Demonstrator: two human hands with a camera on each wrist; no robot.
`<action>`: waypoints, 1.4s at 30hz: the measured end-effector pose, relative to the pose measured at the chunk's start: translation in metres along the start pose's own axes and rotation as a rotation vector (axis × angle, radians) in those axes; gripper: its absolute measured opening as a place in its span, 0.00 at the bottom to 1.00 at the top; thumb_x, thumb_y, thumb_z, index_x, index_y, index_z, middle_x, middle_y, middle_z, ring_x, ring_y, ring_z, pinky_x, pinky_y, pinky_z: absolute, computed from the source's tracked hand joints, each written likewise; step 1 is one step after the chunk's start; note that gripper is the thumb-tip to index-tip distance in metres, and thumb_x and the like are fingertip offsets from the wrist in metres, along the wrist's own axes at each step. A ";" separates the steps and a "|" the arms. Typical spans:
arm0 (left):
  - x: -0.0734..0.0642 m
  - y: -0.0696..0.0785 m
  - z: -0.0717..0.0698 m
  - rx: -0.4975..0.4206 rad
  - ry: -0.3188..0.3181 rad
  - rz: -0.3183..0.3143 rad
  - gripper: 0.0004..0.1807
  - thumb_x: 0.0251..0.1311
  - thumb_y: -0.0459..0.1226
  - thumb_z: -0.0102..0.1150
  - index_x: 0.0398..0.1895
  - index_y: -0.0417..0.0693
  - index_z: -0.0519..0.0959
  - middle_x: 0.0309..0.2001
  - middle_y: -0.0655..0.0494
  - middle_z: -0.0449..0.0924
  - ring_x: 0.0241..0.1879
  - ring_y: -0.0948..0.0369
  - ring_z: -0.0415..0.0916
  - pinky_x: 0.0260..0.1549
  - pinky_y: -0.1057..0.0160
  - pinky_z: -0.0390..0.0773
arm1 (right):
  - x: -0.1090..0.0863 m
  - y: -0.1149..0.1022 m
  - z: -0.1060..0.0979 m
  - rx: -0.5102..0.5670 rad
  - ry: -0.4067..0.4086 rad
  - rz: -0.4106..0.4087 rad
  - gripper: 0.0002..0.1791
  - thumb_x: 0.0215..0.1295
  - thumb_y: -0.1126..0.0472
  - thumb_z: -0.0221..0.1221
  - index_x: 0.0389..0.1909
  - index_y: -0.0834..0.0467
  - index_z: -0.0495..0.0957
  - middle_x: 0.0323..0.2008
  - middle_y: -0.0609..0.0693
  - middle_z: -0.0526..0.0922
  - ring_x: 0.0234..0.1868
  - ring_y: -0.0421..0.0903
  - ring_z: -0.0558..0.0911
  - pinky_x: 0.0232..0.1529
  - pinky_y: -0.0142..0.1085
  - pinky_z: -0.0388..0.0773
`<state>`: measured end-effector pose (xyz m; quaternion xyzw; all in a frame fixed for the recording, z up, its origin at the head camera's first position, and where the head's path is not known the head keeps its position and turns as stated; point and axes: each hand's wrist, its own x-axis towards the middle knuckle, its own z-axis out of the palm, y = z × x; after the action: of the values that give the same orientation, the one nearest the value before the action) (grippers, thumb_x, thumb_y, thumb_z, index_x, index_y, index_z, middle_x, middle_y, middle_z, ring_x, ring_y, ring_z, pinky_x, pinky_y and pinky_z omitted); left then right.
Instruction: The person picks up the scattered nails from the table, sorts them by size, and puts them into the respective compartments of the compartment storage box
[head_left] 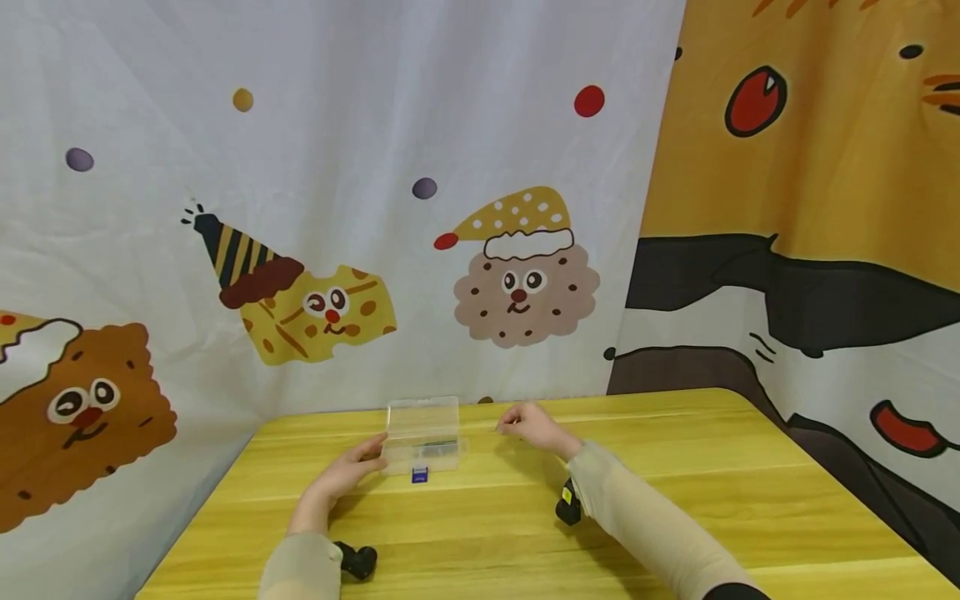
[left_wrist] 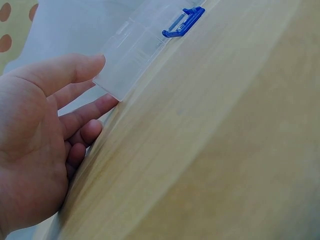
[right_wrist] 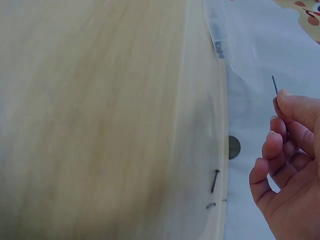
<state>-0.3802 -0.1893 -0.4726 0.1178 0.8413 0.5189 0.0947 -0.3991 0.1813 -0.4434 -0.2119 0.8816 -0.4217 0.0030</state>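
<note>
A clear plastic box (head_left: 442, 460) stands on the table with its lid (head_left: 422, 417) raised and a blue latch (head_left: 420, 475) at its front. Thumb and fingers of my left hand (head_left: 348, 473) hold its left end; in the left wrist view the thumb (left_wrist: 90, 67) laps over the edge. To the right of the box, my right hand (head_left: 534, 427) pinches a thin dark nail (right_wrist: 274, 85) between thumb and index finger, point up in the right wrist view. Its other fingers are loosely bent. Dark slender pieces show through the box wall.
In the right wrist view, a dark nail (right_wrist: 215, 181) and a short bent piece (right_wrist: 211, 205) appear low near the table edge. The wooden table (head_left: 480, 533) backs onto a printed curtain (head_left: 337, 125). Black wrist devices hang below both sleeves.
</note>
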 end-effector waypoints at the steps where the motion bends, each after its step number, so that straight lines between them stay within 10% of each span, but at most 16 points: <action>1: 0.000 0.000 0.000 -0.003 0.000 0.000 0.34 0.66 0.40 0.58 0.73 0.43 0.61 0.68 0.31 0.60 0.68 0.38 0.56 0.62 0.36 0.55 | 0.000 -0.001 0.002 -0.005 -0.004 -0.006 0.11 0.68 0.63 0.58 0.42 0.66 0.83 0.39 0.51 0.84 0.28 0.42 0.73 0.30 0.34 0.72; 42: 0.001 -0.005 0.001 -0.017 0.018 0.017 0.32 0.66 0.38 0.58 0.72 0.44 0.63 0.67 0.32 0.63 0.67 0.39 0.58 0.62 0.39 0.58 | 0.036 -0.014 0.065 -0.055 -0.067 -0.156 0.05 0.64 0.65 0.62 0.33 0.59 0.87 0.32 0.42 0.84 0.22 0.36 0.69 0.27 0.29 0.69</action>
<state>-0.3816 -0.1907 -0.4779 0.1196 0.8367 0.5278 0.0837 -0.4149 0.1117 -0.4689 -0.2938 0.8732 -0.3889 -0.0063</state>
